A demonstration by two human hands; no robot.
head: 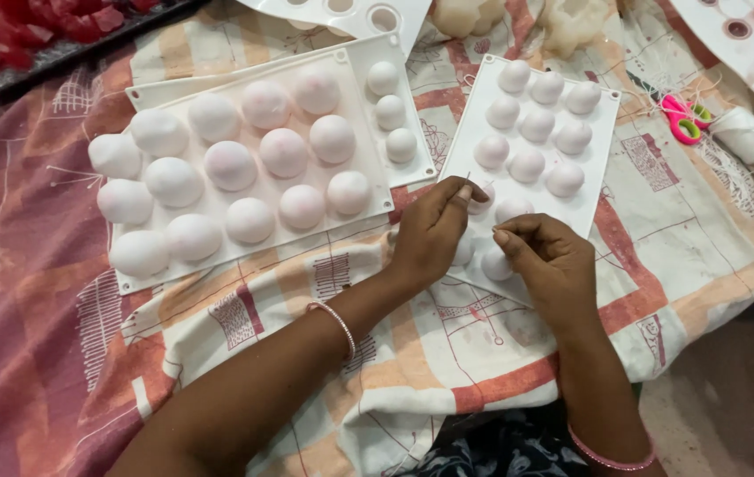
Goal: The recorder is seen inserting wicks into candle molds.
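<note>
A white mould sheet with small domes [602, 190] lies on the patterned cloth in front of me. My left hand [434, 231] rests on its near left corner, its thumb and forefinger pinched on a thin needle [468, 179] that points up. My right hand [549, 265] lies beside it over the sheet's near edge, fingers curled inward against a small dome [513, 209]; whether it holds a thread I cannot tell. Both hands cover the sheet's nearest domes.
A larger white mould sheet with big domes [244, 168] lies to the left, another small-dome sheet [392, 110] under its right edge. Pink scissors [682, 119] and a cloth roll [743, 132] sit at the right. A dark tray of red pieces [32, 40] lies far left.
</note>
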